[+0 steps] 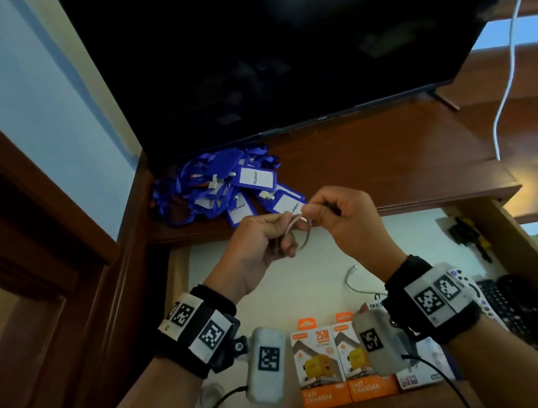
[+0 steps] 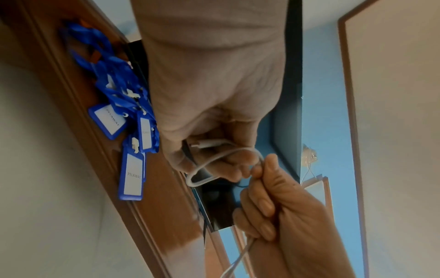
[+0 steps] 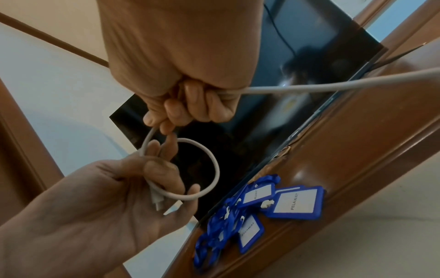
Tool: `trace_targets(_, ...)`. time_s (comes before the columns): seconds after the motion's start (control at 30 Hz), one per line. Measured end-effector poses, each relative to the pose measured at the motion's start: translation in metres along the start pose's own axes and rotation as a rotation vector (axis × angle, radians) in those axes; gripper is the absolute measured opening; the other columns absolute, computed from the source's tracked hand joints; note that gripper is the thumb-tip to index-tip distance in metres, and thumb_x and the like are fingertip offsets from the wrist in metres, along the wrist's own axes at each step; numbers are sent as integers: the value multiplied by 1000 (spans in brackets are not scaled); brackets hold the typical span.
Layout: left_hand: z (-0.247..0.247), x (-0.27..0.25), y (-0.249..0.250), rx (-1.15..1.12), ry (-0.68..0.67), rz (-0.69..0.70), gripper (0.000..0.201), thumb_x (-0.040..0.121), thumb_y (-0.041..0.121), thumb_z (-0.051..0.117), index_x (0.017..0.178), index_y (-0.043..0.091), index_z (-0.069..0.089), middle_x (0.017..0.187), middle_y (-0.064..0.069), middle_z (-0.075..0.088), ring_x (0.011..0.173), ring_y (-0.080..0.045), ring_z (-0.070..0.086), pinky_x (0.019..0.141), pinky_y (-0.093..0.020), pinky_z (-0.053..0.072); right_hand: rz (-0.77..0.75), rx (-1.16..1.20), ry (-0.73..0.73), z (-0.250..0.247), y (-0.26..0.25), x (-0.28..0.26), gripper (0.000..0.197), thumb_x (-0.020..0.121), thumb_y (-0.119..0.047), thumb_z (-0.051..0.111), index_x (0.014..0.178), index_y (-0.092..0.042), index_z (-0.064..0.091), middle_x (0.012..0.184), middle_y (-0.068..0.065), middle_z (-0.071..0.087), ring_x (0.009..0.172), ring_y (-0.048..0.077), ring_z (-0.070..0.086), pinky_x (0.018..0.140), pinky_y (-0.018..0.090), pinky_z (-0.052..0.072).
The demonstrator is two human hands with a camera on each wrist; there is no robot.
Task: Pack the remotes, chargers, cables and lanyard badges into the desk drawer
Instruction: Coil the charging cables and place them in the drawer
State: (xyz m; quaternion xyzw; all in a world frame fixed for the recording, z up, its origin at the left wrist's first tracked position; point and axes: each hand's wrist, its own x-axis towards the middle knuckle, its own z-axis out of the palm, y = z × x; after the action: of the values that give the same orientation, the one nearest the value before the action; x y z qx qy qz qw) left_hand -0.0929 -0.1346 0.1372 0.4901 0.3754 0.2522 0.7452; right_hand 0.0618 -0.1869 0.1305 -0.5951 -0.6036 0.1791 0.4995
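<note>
Lanyard badges [image 1: 223,186] lie at the desk's [image 1: 374,154] left front edge, above the open drawer [image 1: 270,272]. Your left hand [image 1: 259,243] curls round a coiled white cable [image 3: 209,159], plug seemingly in its palm; your right hand [image 1: 342,217] pinches the strand.

White cable [image 3: 209,156] looped between hands [image 1: 302,230]

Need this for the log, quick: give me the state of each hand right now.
Left hand: closed on the looped end of the white cable.
Right hand: closed on the same cable, further along it.

dark TV [image 1: 273,47] on desk | blue wall [image 1: 21,100] | wooden doorframe [image 1: 3,213]
</note>
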Motion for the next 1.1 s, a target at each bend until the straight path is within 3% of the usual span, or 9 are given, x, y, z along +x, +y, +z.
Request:
trace_targets(0.07,-4,1,3,-42,-38,-54,35,100,18,40,78,2,63,48,0,34,46,-14,32,64,-30,41,25,1,46,6,-2,0,18,86,-7,66,69,-10,60,56,-11,49,51,2,44,51,10,31)
trace_targets(0.2,-14,3,8,-106,-68,-161,37,98,22,43,66,7,55,44,6,25,37,-8,22,59,-27,38,175,102,-20,15,-4,-3,10,90,-8,62,81,-12,63,53,-11,52,47,2,41,49,14,32)
trace_targets(0.37,-23,3,8,-131,-44,-211,39,92,20,44,53,11,48,42,5,24,36,-9,20,57,-27,37,332,211,-210,24,-12,-13,34,98,-17,48,78,6,64,44,-6,38,40,4,31,43,14,28)
trace_targets(0.47,-24,2,3,-120,-10,-175,40,91,18,43,52,14,47,48,1,32,45,-12,29,58,-28,34,339,232,-142,27,-15,-14,31,98,-15,49,76,2,63,47,-5,38,42,3,32,42,13,28)
trace_targets(0.57,-24,0,0,-77,-18,-193,44,92,24,42,49,18,47,49,-1,36,49,-15,46,74,-35,36,348,236,-64,30,-14,-15,32,98,-15,48,71,-7,63,45,-9,39,42,3,33,43,14,28)
trace_targets(0.63,-26,-2,0,-75,-35,-219,45,93,27,41,50,18,47,49,-2,36,54,-17,50,78,-37,35,373,242,-43,32,-13,-16,33,99,-15,48,70,-11,64,46,-8,39,42,2,33,43,17,28)
trace_targets(0.8,-29,-11,-1,-157,-70,-235,42,95,30,47,57,14,53,49,0,35,55,-17,47,73,-34,39,453,364,28,34,-16,-19,32,99,-15,47,71,-7,62,46,-7,37,42,6,29,40,20,25)
trace_targets(0.97,-32,-16,0,-202,-82,-223,38,94,27,49,61,11,56,48,1,33,50,-14,40,66,-29,39,432,360,86,31,-16,-22,30,97,-16,50,88,11,59,50,-2,41,43,4,33,39,17,29)
trace_targets(1.1,-34,-20,4,-323,-123,-208,42,97,28,41,58,15,51,47,6,28,41,-9,27,66,-28,36,432,435,-13,33,-19,-27,23,97,-21,50,83,-8,63,52,-1,36,44,7,28,41,21,24)
